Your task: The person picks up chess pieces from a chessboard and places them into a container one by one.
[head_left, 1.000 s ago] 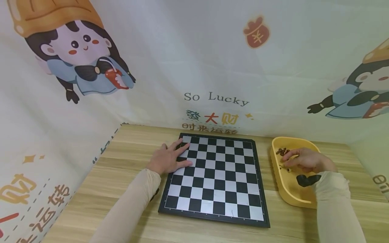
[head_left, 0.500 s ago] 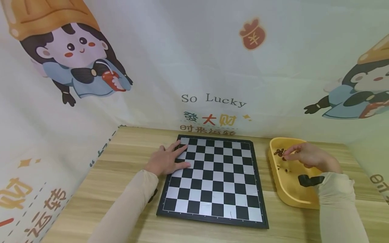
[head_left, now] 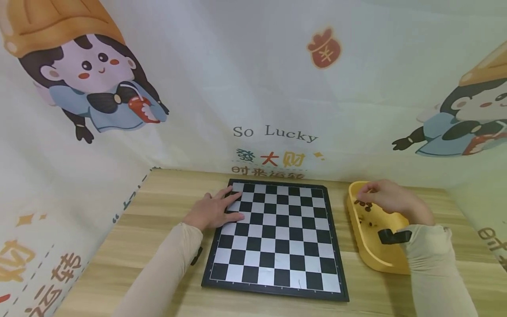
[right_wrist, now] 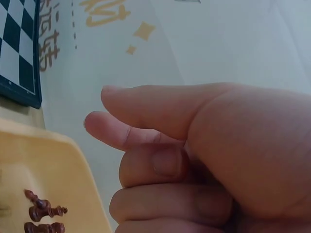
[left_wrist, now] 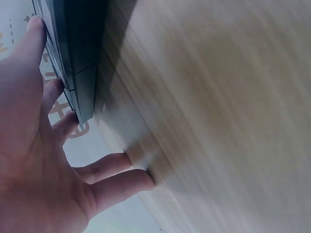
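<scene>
My left hand (head_left: 210, 212) rests spread on the left edge of a black-and-white chessboard (head_left: 277, 229). In the left wrist view, two straight fingers (left_wrist: 124, 187) touch the tabletop beside the board's side (left_wrist: 82, 68). My right hand (head_left: 390, 200) hangs over the back of a yellow tray (head_left: 380, 255), just above small brown chess pieces (head_left: 368, 206). In the right wrist view, its thumb (right_wrist: 155, 99) and index finger lie close together, with no piece visible between the tips. The other fingers are curled in, hiding the palm. Several pieces (right_wrist: 46, 211) lie below it.
The tray stands on the wooden table (head_left: 166, 189) to the right of the board. A few small pieces (head_left: 370, 224) lie further forward in it. A printed cloth (head_left: 277, 88) hangs behind the table and at its sides. Black straps (head_left: 394, 237) sit at the wrists.
My right hand has lifted from among the pieces and shifted towards the back left of the tray. My left hand stays on the board. The head view has drifted slightly.
</scene>
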The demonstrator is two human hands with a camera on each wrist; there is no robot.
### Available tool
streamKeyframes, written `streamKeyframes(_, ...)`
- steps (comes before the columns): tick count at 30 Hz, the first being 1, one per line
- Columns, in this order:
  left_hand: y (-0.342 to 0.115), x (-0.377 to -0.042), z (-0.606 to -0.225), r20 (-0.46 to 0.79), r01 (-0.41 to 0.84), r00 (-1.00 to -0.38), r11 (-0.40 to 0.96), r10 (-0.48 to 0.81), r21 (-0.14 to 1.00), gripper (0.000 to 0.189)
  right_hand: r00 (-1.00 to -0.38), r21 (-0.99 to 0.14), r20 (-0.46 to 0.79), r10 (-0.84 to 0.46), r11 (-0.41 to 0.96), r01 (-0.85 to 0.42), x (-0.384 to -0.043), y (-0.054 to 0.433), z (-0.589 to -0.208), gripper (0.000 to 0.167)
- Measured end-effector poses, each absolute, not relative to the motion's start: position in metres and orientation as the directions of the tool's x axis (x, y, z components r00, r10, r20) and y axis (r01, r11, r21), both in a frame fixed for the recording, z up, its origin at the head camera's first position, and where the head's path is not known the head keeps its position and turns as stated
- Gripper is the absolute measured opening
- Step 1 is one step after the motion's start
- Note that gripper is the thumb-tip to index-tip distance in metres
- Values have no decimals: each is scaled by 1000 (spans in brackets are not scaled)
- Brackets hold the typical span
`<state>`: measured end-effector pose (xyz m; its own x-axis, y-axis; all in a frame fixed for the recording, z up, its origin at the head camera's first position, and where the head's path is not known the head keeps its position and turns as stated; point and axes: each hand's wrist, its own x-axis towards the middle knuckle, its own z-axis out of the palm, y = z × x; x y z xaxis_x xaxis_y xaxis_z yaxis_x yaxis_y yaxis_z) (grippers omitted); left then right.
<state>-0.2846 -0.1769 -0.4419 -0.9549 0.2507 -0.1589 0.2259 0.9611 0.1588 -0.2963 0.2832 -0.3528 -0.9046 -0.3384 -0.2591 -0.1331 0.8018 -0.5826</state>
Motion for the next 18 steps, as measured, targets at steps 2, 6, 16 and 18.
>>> streamKeyframes(2, -177, -285, -443, -163, 220, -955, 961, 247, 165, 79, -907, -578, -235, -349, 801, -158, -297, 280, -353, 38)
streamKeyframes(6, -178, -288, -443, -166, 216, -955, 961, 244, 170, 78, -912, -569, -199, -358, 800, -190, -296, 273, -356, 34)
streamKeyframes(16, -183, -288, -440, -147, 177, -967, 965, 207, 192, 78, -914, -533, -8, -406, 775, -340, -291, 240, -355, 21)
streamKeyframes(18, -183, -288, -437, -127, 162, -974, 968, 188, 191, 78, -911, -516, 10, -411, 779, -357, -291, 233, -353, 21)
